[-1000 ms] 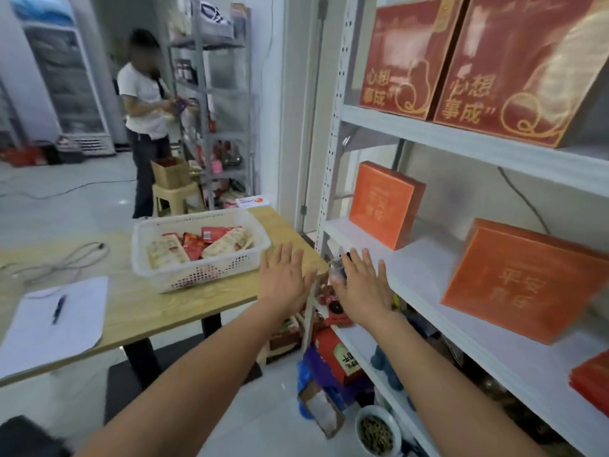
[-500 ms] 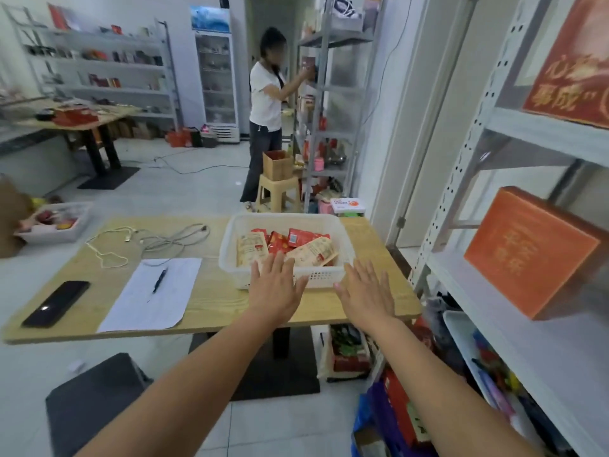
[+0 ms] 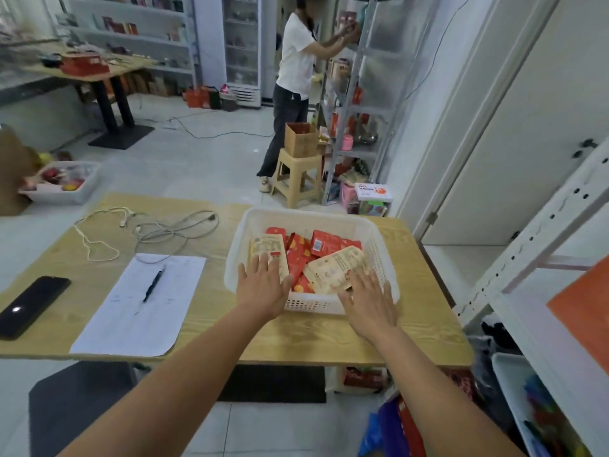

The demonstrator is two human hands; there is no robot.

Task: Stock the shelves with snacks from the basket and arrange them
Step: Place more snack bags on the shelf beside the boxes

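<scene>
A white plastic basket point(image 3: 375, 232) stands on the wooden table point(image 3: 316, 338). It holds several snack packets: red ones point(image 3: 324, 243) and two beige ones, one at the left point(image 3: 268, 247) and one at the right point(image 3: 336, 263). My left hand point(image 3: 262, 286) reaches over the basket's near left rim with straight fingers lying on the left beige packet. My right hand point(image 3: 367, 300) is flat over the near right rim, fingertips at the right beige packet. Neither hand grips anything. The white shelf unit point(image 3: 540, 225) stands at the right, with an orange box point(image 3: 583, 308) on it.
On the table lie a paper sheet point(image 3: 131, 311) with a pen point(image 3: 153, 283), a black phone point(image 3: 31, 305) and cables point(image 3: 164, 229). Behind, a person point(image 3: 293, 77) works at another shelf beside a stool point(image 3: 298, 176) with a carton. A bin point(image 3: 61, 181) sits on the floor at left.
The view has swung from the shelf to the table. Both hands have moved forward from short of the basket to over its near rim, onto the beige packets.
</scene>
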